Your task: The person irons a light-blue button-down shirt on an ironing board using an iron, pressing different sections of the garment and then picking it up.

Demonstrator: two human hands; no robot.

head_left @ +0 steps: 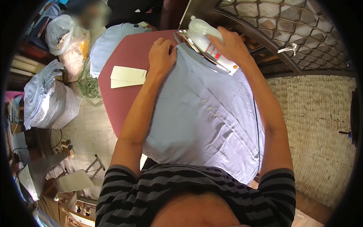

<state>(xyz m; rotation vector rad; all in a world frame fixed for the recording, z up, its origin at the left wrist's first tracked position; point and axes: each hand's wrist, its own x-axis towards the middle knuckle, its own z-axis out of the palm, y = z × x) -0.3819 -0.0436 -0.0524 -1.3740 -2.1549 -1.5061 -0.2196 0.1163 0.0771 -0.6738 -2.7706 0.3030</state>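
A light blue buttoned shirt (177,98) is spread over a maroon ironing board (128,53), its lower part hanging toward my body. My right hand (228,43) is wrapped round a white clothes iron (210,49) with a shiny metal base. The iron is at the shirt's far right end, its tip pointing far left. At the far left edge of the shirt, my left hand (162,56) rests with curled fingers that appear to pinch the fabric. Two pale cards (127,77) lie on the board left of my left forearm.
Light blue folded cloth (109,41) sits beyond the board's left edge. Plastic bags (62,34), a wrapped bundle (51,98) and green cord (90,85) are on the left. A dark cord (257,125) hangs along the shirt's right side. A lattice door (291,22) stands far right.
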